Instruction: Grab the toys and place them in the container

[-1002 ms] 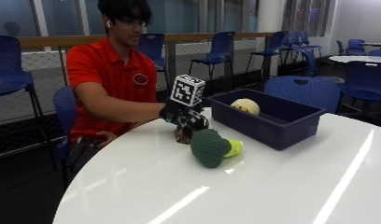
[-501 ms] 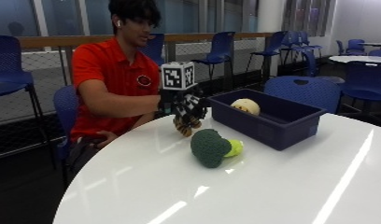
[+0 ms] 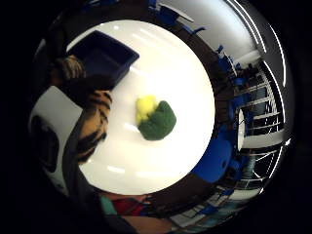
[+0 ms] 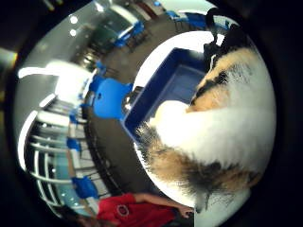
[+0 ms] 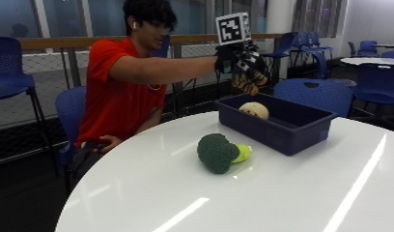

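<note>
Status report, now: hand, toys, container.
Right hand raised above the blue container, gripping the tiger-striped plush. Cream round toy in the container. Broccoli plush lies on the white table. Nothing blocking the drop.

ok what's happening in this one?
A person at a round white table is clearing plush toys into a blue container. The gloved right hand grips a striped tiger toy in the air above the container. A cream-coloured round toy already lies inside. A green broccoli toy lies on the table beside the container, untouched.
</note>
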`<state>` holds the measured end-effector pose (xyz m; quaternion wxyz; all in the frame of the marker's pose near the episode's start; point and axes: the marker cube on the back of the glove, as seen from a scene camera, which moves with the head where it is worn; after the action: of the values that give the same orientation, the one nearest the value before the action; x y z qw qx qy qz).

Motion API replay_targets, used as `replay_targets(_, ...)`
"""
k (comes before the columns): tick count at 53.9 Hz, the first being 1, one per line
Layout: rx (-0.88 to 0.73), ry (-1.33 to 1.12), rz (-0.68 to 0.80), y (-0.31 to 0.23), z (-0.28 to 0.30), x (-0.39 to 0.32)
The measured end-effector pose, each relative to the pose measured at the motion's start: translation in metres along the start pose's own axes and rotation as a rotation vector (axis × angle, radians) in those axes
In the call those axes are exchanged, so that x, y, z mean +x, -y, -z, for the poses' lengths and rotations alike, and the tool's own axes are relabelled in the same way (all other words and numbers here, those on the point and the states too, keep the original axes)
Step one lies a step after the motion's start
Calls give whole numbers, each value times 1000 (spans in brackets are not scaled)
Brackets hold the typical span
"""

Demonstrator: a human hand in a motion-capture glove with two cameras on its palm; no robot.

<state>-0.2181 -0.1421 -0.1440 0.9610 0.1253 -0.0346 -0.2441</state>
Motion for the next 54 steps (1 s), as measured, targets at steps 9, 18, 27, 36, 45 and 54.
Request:
replay_targets(9, 14, 46, -53, 48, -4, -33)
replay_targets(18, 38, 66, -96, 72, -22, -48)
replay_targets(27, 31, 109, -88, 76, -45, -54)
replay_targets(36, -12, 163, -28, 67, -52, -47)
replay_targets(45, -27, 136, -72, 49, -39, -12)
replay_targets(54, -86, 68, -152, 20, -31, 44)
